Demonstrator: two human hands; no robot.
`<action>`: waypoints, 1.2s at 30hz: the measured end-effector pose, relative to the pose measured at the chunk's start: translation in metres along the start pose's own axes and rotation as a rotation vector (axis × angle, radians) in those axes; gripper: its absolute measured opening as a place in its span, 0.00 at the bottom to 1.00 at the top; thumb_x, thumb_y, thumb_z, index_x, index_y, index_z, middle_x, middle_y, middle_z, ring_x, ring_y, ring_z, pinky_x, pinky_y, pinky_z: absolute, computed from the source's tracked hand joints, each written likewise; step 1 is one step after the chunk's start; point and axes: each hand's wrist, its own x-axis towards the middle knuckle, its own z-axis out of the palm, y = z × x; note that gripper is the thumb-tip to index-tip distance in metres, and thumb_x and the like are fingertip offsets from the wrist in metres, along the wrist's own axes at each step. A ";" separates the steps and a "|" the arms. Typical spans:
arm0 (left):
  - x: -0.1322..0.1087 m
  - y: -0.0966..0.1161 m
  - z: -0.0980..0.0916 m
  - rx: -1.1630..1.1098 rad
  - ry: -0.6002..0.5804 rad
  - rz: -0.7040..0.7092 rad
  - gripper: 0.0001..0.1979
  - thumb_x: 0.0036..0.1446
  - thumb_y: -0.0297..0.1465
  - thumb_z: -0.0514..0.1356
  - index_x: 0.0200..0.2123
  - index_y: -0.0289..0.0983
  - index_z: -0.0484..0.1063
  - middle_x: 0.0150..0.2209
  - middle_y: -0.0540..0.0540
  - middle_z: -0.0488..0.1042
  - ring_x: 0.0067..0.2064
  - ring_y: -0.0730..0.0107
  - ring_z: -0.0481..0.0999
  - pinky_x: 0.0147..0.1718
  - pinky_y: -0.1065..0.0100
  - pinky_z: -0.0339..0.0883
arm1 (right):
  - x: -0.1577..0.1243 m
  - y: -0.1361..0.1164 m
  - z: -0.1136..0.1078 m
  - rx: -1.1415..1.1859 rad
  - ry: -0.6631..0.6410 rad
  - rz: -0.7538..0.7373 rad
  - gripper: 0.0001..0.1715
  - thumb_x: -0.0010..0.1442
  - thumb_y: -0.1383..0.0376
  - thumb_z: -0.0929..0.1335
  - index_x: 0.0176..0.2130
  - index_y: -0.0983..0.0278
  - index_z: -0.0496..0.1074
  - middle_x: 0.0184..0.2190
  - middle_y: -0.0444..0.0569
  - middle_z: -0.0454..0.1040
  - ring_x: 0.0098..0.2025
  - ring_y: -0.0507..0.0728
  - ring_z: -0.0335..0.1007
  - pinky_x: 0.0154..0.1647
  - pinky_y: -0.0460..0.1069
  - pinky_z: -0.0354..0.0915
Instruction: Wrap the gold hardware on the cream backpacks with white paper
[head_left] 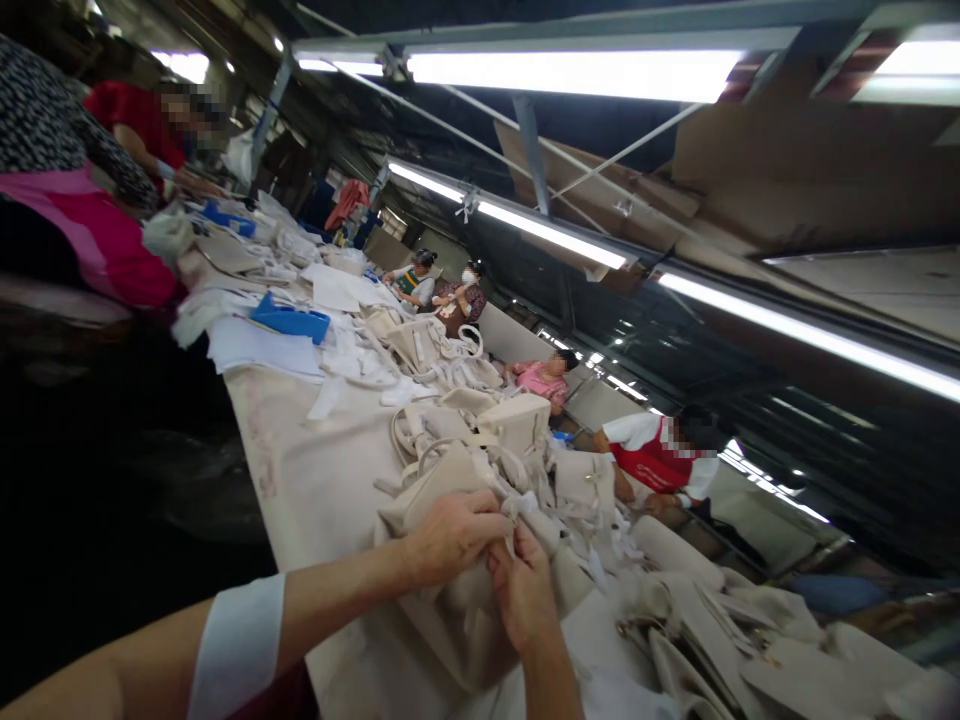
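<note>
A beige handbag (pixel 457 625) lies on the table right in front of me, with its looped handles standing up behind my fingers. My left hand (pixel 454 535) reaches over the bag, thumb and fingers closed in a pinch. Close against it, my right hand (pixel 521 590) comes up from below, its fingertips also pinched. A thin pale strip (pixel 511 541) shows between the two sets of fingertips, near the bag's strap. Whether it is paper wrapping or part of the strap, I cannot tell. My fingers hide part of it.
More beige bags (pixel 517 425) crowd the table (pixel 300 450) ahead, and others (pixel 705 630) are heaped on the right. Blue trays (pixel 289 320) and white sheets (pixel 259 348) lie farther up. A co-worker in a red apron (pixel 660 460) is across the table; other people work beyond.
</note>
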 end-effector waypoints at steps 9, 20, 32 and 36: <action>-0.004 0.008 -0.007 -0.660 0.163 -0.400 0.04 0.52 0.29 0.61 0.32 0.37 0.76 0.31 0.45 0.76 0.33 0.66 0.75 0.33 0.67 0.69 | -0.003 -0.006 -0.002 -0.076 -0.060 0.102 0.27 0.45 0.53 0.78 0.44 0.62 0.80 0.36 0.49 0.81 0.36 0.59 0.74 0.35 0.50 0.70; 0.003 -0.002 -0.016 -0.804 0.009 -0.705 0.06 0.45 0.31 0.63 0.27 0.35 0.71 0.19 0.52 0.70 0.17 0.77 0.65 0.16 0.74 0.55 | -0.007 -0.008 -0.005 -0.098 0.064 0.113 0.28 0.41 0.59 0.78 0.42 0.65 0.76 0.29 0.47 0.79 0.30 0.55 0.70 0.30 0.48 0.67; 0.011 -0.001 -0.014 -0.788 -0.111 -0.697 0.15 0.48 0.42 0.62 0.30 0.38 0.65 0.17 0.55 0.68 0.14 0.77 0.62 0.14 0.76 0.50 | -0.004 0.005 -0.010 -0.012 0.123 0.123 0.29 0.41 0.60 0.78 0.45 0.64 0.77 0.34 0.48 0.80 0.31 0.52 0.68 0.29 0.45 0.62; 0.009 -0.008 -0.023 -0.702 -0.097 -0.726 0.10 0.44 0.36 0.64 0.25 0.35 0.68 0.21 0.53 0.69 0.22 0.78 0.65 0.23 0.75 0.58 | 0.002 0.012 -0.010 0.056 0.153 0.101 0.28 0.41 0.58 0.79 0.43 0.64 0.77 0.37 0.50 0.81 0.34 0.54 0.70 0.31 0.45 0.63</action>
